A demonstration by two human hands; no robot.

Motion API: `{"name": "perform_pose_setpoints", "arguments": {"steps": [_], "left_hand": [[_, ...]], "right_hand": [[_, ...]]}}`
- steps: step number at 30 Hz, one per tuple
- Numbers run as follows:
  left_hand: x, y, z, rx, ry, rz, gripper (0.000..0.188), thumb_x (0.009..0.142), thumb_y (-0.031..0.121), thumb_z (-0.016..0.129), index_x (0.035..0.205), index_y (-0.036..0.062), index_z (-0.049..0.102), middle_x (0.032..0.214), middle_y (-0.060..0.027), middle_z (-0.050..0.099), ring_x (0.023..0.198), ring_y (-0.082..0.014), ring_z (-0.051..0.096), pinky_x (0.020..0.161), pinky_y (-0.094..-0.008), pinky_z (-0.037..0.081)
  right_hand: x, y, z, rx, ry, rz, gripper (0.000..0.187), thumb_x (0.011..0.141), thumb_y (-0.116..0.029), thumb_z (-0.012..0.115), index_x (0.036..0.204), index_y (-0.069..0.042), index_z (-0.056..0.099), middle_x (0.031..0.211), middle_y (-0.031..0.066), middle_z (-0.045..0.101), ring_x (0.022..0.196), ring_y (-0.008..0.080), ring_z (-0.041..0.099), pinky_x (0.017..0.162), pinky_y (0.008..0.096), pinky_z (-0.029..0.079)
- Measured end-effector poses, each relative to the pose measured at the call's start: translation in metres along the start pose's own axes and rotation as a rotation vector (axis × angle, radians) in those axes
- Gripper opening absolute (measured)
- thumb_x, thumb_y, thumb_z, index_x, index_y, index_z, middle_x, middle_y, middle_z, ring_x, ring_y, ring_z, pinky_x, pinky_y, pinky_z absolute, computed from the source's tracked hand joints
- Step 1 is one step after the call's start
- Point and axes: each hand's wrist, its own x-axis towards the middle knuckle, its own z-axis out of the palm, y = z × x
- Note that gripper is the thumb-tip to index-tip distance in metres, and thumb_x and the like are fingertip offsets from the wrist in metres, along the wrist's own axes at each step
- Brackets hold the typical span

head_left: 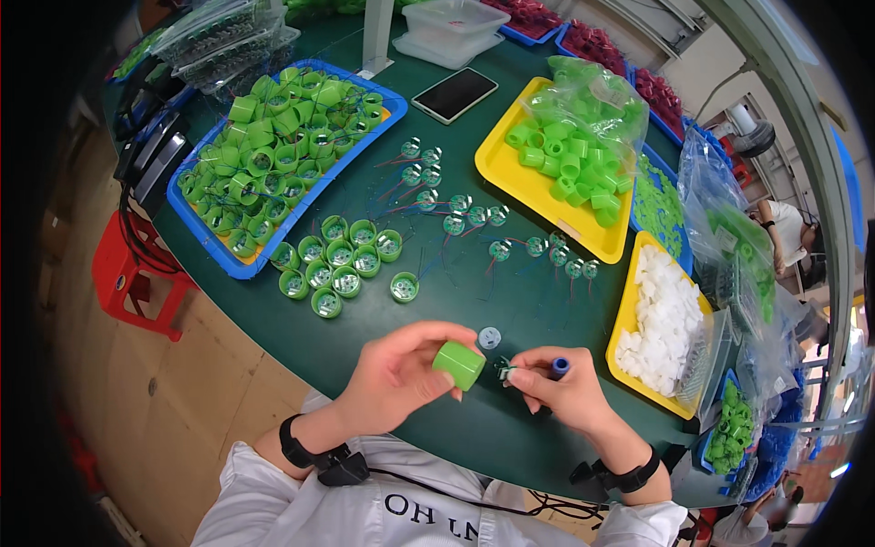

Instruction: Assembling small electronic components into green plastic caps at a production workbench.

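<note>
My left hand (394, 372) grips a bright green plastic cup (459, 365), tilted on its side. Close to its right, a small circuit board (503, 368) is pinched between the thumb and fingers of my right hand (563, 383). A blue-ended, stick-like tool (560, 366) also rests in that hand, most of it hidden. The cup and the board are slightly apart. Just beyond them a round pale disc (489, 338) lies on the green table (437, 305). Several round circuit boards (477, 215) with thin wires are spread farther back.
Filled green cups (343, 255) stand grouped at left, near a blue tray (239, 264) heaped with more. Yellow trays hold green cups (570, 169) and white pieces (658, 319) at right. A phone (455, 95) lies at the back. A red stool (137, 273) stands left.
</note>
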Motion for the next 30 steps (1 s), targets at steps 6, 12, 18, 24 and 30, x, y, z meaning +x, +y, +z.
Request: {"name": "perform_pose_setpoints", "arguments": {"steps": [6,12,18,24,30], "left_hand": [[0.004,-0.005,0.013,0.686,-0.026,0.412,0.043,0.075,0.003,0.068,0.115,-0.0001,0.053,0.107,-0.0166,0.056,0.092,-0.0249,0.058,0.075,-0.0317,0.049],[0.006,-0.007,0.024,0.620,0.003,0.438,0.040,0.074,0.005,0.070,0.111,-0.0004,0.056,0.105,-0.0174,0.057,0.089,-0.0267,0.059,0.075,-0.0315,0.049],[0.008,-0.002,0.031,0.621,-0.028,0.509,0.041,0.073,0.007,0.071,0.111,-0.0006,0.056,0.104,-0.0167,0.057,0.088,-0.0258,0.060,0.073,-0.0315,0.050],[0.009,0.002,0.031,0.597,-0.113,0.522,0.040,0.078,0.009,0.068,0.113,-0.0046,0.053,0.106,-0.0185,0.055,0.091,-0.0226,0.058,0.075,-0.0301,0.050],[0.005,0.002,0.039,0.471,-0.075,0.438,0.040,0.078,0.005,0.068,0.113,-0.0041,0.053,0.105,-0.0173,0.054,0.091,-0.0215,0.058,0.074,-0.0284,0.049]], "right_hand": [[-0.026,-0.008,0.008,0.397,0.056,-0.018,0.019,0.082,-0.008,0.065,0.094,0.007,0.062,0.070,0.0054,0.061,0.052,0.0053,0.048,0.046,0.0191,0.038],[-0.037,-0.016,0.014,0.372,0.104,-0.077,0.018,0.083,-0.009,0.064,0.093,0.007,0.062,0.066,0.0032,0.059,0.052,0.0049,0.048,0.046,0.0187,0.037],[-0.045,-0.027,0.018,0.330,0.105,-0.186,0.017,0.083,-0.007,0.063,0.091,0.007,0.062,0.074,0.0051,0.059,0.054,0.0056,0.051,0.046,0.0191,0.038],[-0.050,-0.027,0.019,0.290,0.104,-0.348,0.013,0.085,-0.004,0.060,0.091,0.008,0.061,0.083,0.0082,0.059,0.056,0.0070,0.053,0.048,0.0191,0.041],[-0.049,-0.016,0.022,0.541,0.066,-0.309,0.016,0.084,-0.002,0.060,0.096,0.008,0.059,0.081,0.0092,0.058,0.056,0.0081,0.053,0.045,0.0183,0.036]]}}
